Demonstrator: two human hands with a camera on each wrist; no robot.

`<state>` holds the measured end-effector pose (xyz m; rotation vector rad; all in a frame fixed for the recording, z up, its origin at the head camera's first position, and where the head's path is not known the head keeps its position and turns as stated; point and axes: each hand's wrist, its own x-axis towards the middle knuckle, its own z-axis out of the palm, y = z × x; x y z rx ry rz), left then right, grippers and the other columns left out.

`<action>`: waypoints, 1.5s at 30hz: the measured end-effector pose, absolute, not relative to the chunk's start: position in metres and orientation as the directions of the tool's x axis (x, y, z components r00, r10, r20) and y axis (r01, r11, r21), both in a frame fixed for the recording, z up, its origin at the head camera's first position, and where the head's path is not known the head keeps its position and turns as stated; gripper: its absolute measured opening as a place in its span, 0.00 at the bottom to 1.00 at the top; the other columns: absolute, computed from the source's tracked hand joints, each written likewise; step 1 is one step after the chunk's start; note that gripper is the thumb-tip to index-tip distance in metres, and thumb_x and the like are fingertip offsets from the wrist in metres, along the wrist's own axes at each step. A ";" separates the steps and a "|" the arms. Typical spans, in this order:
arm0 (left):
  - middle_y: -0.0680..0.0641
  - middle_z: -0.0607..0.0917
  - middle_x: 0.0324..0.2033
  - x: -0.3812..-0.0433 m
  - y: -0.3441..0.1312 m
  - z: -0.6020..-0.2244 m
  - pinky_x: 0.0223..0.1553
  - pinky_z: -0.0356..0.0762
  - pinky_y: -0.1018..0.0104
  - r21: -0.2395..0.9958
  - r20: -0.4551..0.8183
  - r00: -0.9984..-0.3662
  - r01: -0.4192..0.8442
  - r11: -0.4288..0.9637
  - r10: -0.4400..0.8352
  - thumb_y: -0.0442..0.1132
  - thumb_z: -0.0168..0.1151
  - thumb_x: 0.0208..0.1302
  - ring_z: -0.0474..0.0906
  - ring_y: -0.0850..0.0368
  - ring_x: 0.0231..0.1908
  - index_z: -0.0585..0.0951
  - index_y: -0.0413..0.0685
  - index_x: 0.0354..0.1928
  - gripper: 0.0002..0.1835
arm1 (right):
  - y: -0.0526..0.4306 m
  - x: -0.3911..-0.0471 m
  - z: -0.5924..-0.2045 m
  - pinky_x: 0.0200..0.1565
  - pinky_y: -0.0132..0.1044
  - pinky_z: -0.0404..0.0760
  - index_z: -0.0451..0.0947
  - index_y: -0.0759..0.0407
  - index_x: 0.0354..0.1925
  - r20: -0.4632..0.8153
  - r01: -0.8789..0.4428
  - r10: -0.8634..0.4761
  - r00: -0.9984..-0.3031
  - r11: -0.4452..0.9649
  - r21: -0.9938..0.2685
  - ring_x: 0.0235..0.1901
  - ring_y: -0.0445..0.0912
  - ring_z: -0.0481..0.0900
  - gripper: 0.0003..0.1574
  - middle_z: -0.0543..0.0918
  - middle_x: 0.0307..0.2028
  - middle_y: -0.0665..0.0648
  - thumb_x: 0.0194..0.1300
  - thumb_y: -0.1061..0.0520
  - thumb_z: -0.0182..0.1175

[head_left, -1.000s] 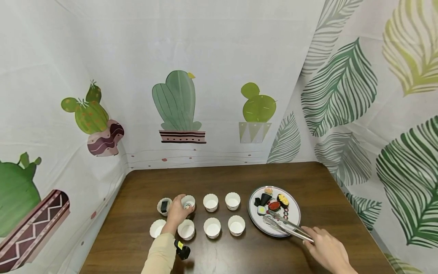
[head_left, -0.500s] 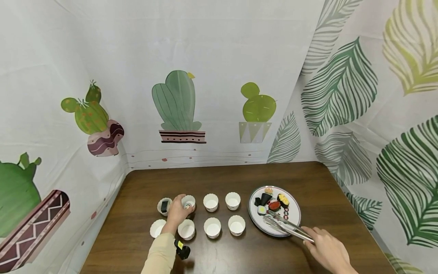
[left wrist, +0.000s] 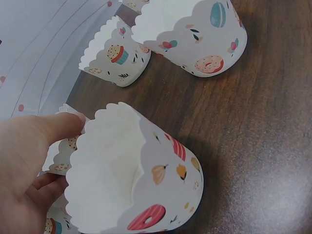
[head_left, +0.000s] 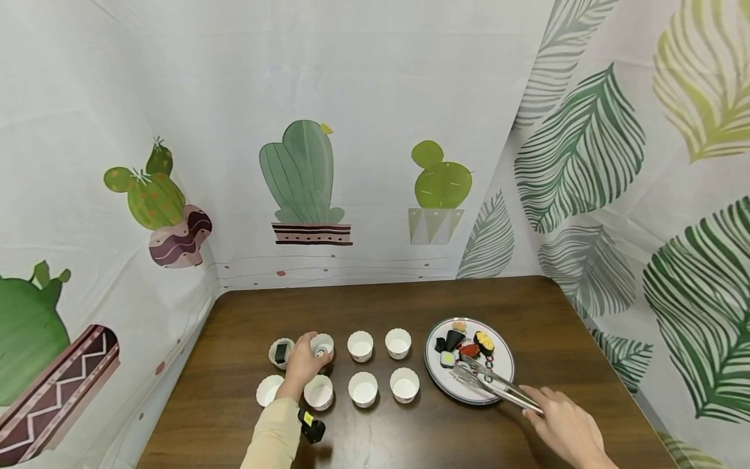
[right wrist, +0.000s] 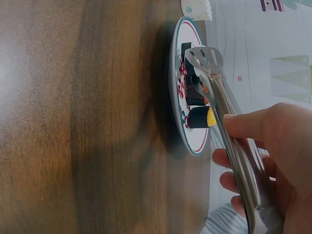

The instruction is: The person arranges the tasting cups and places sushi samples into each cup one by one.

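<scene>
My left hand (head_left: 305,361) pinches the rim of a white scalloped paper baking cup (head_left: 323,341), second from left in the back row; a roundish piece, partly hidden, lies inside. In the left wrist view, that cup (left wrist: 61,153) shows behind a nearer printed cup (left wrist: 165,170). At the right, my right hand (head_left: 565,420) grips metal tongs (head_left: 508,393), their ends slightly apart above a round plate (head_left: 500,368). On the plate are toy-like sushi pieces: a red-topped one (head_left: 471,350), a yellow-topped one (head_left: 484,342), a white roll (head_left: 448,359) and black pieces (head_left: 454,340). Nothing visible sits between the tong ends.
Several other white baking cups (head_left: 363,389) stand in two rows on the brown wooden table (head_left: 404,436). The back-left cup holds a black-topped piece (head_left: 281,353). A printed curtain (head_left: 375,163) hangs behind the table's far edge.
My right hand and the tongs have shifted slightly right and down, and the tong ends have turned a little toward the red-topped sushi. My left hand stays on the cup.
</scene>
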<state>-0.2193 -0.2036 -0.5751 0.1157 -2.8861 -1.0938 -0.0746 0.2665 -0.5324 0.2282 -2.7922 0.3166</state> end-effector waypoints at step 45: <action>0.38 0.65 0.63 -0.220 -0.185 -0.534 0.53 0.68 0.45 0.675 0.093 -0.995 0.086 0.732 0.031 0.42 0.71 0.48 0.66 0.39 0.59 0.62 0.43 0.65 0.42 | 0.261 -0.079 -0.527 0.26 0.48 0.75 0.79 0.49 0.48 0.276 -0.165 -0.094 -0.956 0.955 -0.247 0.36 0.51 0.80 0.25 0.82 0.35 0.50 0.47 0.53 0.68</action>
